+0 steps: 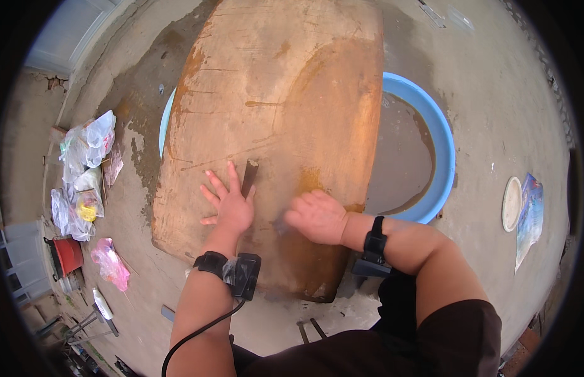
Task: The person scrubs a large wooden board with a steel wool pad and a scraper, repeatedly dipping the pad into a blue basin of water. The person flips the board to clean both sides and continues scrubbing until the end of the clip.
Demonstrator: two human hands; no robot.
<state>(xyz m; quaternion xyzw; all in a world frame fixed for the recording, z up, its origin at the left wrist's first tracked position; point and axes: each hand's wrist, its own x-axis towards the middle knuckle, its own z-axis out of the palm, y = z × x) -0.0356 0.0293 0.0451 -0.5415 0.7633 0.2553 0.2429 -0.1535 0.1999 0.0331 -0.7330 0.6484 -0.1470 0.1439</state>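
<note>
A large worn wooden board, wet in patches, lies before me over a blue plastic basin. My left hand rests on it with fingers spread. Beside its thumb, a narrow dark flat strip lies on the board; its material is not clear. My right hand is closed in a fist low over the right part of the board. A blurred greyish thing shows at its fingers, too smeared to name. Dark wet marks spread below that hand.
The blue basin holds murky water. At left lie plastic bags, a pink bag, a red container and a white bottle. A round lid-like disc lies at right by a printed sheet.
</note>
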